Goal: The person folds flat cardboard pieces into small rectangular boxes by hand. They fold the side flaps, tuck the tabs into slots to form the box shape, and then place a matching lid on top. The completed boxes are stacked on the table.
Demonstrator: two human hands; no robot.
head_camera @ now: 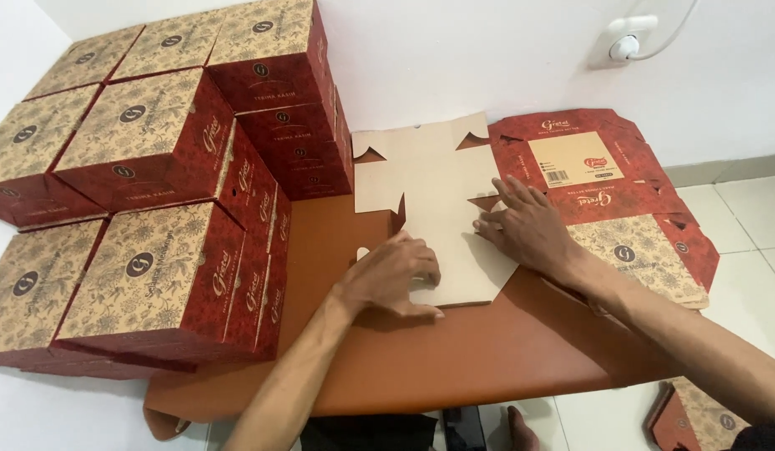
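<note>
A flat, unfolded cardboard box blank (429, 179) lies plain tan side up on a brown mat (454, 351). My left hand (396, 276) presses down on its near flap, fingers curled over the edge. My right hand (525, 225) rests flat on the blank's right side, fingers spread toward a notch. Neither hand grips anything. Under my right hand and further right lies a pile of flat blanks (629, 200), printed side up in dark red and beige with a floral pattern.
Several assembled red-and-beige boxes (153, 217) are stacked in rows at the left, against the white wall. A wall socket with a white cable (625, 42) sits at the upper right. Another flat blank (696, 418) lies on the tiled floor at the lower right.
</note>
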